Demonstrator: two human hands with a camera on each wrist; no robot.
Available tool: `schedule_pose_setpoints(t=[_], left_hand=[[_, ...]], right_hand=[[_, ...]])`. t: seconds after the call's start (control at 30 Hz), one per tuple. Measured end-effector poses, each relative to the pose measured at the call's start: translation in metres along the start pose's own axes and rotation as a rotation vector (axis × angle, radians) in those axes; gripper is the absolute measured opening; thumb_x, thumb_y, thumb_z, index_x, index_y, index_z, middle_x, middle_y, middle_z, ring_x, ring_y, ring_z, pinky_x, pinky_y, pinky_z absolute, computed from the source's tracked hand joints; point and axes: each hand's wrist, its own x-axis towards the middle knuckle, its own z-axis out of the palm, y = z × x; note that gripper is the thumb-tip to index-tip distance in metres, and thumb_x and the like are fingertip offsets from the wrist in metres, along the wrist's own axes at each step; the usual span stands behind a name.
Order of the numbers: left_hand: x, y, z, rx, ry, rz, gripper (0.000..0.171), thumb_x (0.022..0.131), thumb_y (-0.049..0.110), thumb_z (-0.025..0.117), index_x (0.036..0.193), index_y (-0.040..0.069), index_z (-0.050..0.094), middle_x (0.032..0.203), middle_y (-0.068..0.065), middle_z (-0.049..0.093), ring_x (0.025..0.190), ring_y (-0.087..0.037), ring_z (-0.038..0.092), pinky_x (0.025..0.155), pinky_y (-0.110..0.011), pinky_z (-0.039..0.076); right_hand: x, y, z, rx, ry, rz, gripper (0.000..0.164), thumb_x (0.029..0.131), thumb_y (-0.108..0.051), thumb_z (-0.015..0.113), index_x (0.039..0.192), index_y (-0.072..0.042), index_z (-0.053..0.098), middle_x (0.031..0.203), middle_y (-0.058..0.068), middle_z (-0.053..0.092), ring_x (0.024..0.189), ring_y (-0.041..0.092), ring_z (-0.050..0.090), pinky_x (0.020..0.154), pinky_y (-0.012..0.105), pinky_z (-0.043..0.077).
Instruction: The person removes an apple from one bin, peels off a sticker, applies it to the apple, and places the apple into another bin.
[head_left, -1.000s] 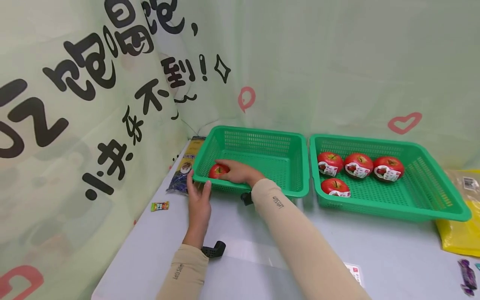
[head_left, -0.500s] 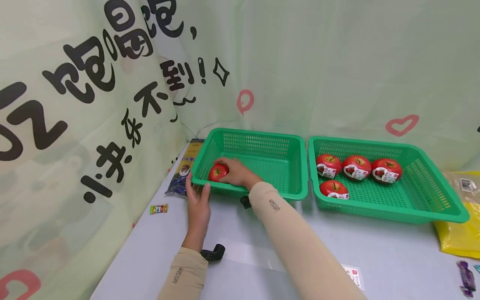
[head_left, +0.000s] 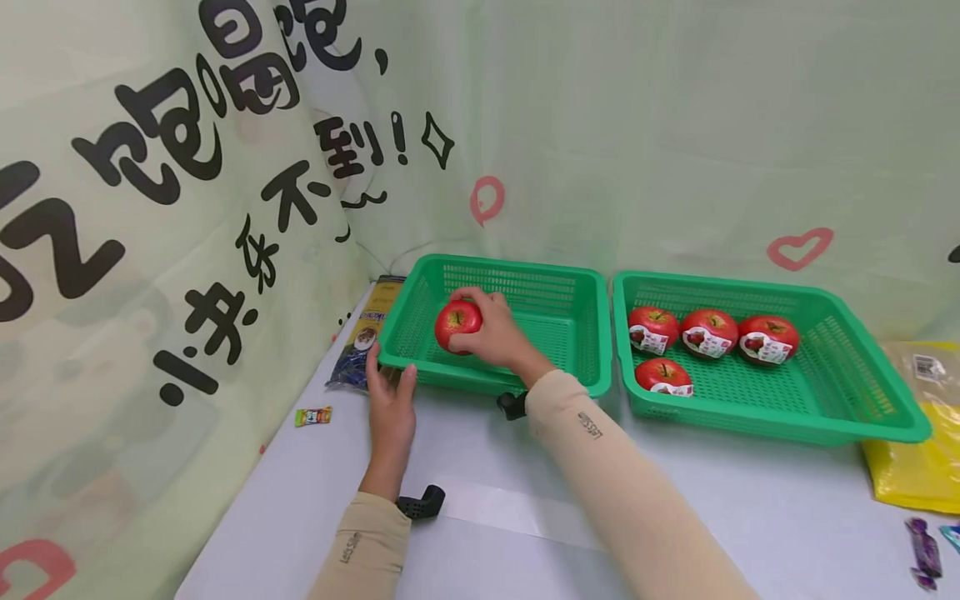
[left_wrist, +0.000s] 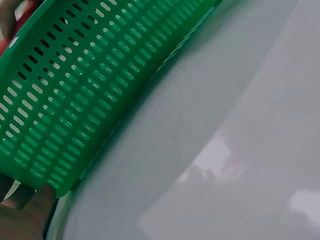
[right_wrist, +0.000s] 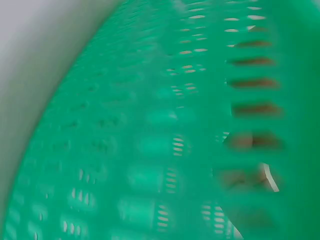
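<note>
My right hand [head_left: 498,333] grips a red apple [head_left: 457,323], fingers over its top and thumb at its near side, within the left green basket [head_left: 510,379]. Bent round that basket's front left corner, my left hand [head_left: 392,408] holds it with thumb and fingers. In the left wrist view, a fingertip of the left hand [left_wrist: 37,210] touches the basket's perforated wall [left_wrist: 100,90]. The right wrist view is blurred and mostly filled by the green basket wall [right_wrist: 150,115]; the apple cannot be made out there.
A second green basket [head_left: 780,421] at right holds several red apples [head_left: 708,329] with white labels. Behind the left basket's side lies a blue and gold packet [head_left: 367,333]. A small candy [head_left: 312,417] lies left, a purple candy [head_left: 924,550] and a yellow bag [head_left: 911,467] right.
My right hand has lifted the apple from the basket's front left corner and moved it up and to the right. My left hand stays at the basket corner.
</note>
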Motion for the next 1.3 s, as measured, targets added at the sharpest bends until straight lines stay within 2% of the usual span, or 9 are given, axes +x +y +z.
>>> schedule_pose_setpoints(t=[0.17,0.37,0.6,0.77,0.87,1.0,1.2,1.3], left_hand=[[-0.003,-0.003,-0.004,-0.001,0.018,-0.008,0.072,0.111,0.028,0.057,0.169,0.035,0.014,0.175,-0.006,0.023,0.162,-0.023,0.026,0.131,-0.043,0.031],[-0.003,-0.005,-0.008,-0.025,0.011,0.007,0.074,0.111,0.026,0.056,0.170,0.032,0.012,0.175,-0.005,0.023,0.162,-0.020,0.025,0.131,-0.041,0.029],[-0.006,-0.001,-0.005,0.014,0.032,0.011,0.072,0.111,0.026,0.056,0.170,0.030,0.015,0.175,-0.006,0.024,0.162,-0.023,0.025,0.132,-0.043,0.028],[-0.006,0.001,-0.001,0.040,0.031,0.029,0.071,0.111,0.027,0.057,0.170,0.029,0.017,0.175,-0.007,0.027,0.162,-0.024,0.027,0.131,-0.043,0.029],[-0.005,0.003,0.001,0.056,0.022,0.041,0.072,0.110,0.029,0.057,0.170,0.030,0.017,0.174,-0.007,0.029,0.161,-0.024,0.029,0.131,-0.044,0.030],[-0.006,0.004,0.002,0.071,0.011,0.037,0.074,0.110,0.031,0.057,0.170,0.030,0.014,0.173,-0.009,0.031,0.159,-0.026,0.033,0.130,-0.046,0.032],[-0.004,0.005,0.001,0.105,-0.003,0.013,0.076,0.111,0.035,0.056,0.169,0.042,0.008,0.174,-0.008,0.029,0.160,-0.023,0.031,0.130,-0.043,0.032],[-0.005,0.009,0.000,0.117,-0.003,0.004,0.077,0.111,0.036,0.055,0.169,0.043,0.006,0.175,-0.007,0.027,0.161,-0.022,0.029,0.130,-0.042,0.032]], right_hand=[[-0.034,-0.006,-0.024,0.094,0.032,-0.006,0.074,0.077,-0.020,0.085,0.143,-0.028,0.053,0.141,0.009,0.050,0.131,0.030,0.053,0.089,0.046,0.065],[-0.103,-0.007,-0.055,0.089,0.019,-0.038,0.077,0.077,-0.020,0.085,0.146,-0.025,0.050,0.145,0.010,0.049,0.133,0.034,0.052,0.091,0.047,0.064],[-0.183,0.012,-0.085,0.075,0.040,0.013,0.072,0.080,-0.020,0.084,0.145,-0.024,0.052,0.145,0.010,0.050,0.130,0.039,0.054,0.083,0.041,0.065],[-0.223,0.026,-0.088,0.032,0.095,0.044,0.073,0.078,-0.019,0.086,0.144,-0.023,0.055,0.142,0.010,0.052,0.126,0.038,0.055,0.079,0.034,0.064],[-0.236,0.036,-0.082,0.066,0.126,0.081,0.076,0.078,-0.017,0.087,0.145,-0.019,0.053,0.141,0.012,0.051,0.128,0.039,0.053,0.080,0.035,0.065],[-0.242,0.052,-0.073,0.141,0.157,0.153,0.080,0.078,-0.015,0.087,0.148,-0.018,0.049,0.145,0.013,0.047,0.133,0.038,0.048,0.083,0.038,0.066],[-0.238,0.072,-0.062,0.170,0.187,0.175,0.077,0.082,-0.015,0.084,0.151,-0.020,0.050,0.149,0.013,0.045,0.135,0.038,0.047,0.087,0.043,0.065],[-0.234,0.077,-0.059,0.160,0.189,0.176,0.075,0.085,-0.016,0.083,0.153,-0.021,0.051,0.150,0.015,0.045,0.136,0.039,0.048,0.090,0.047,0.064]])
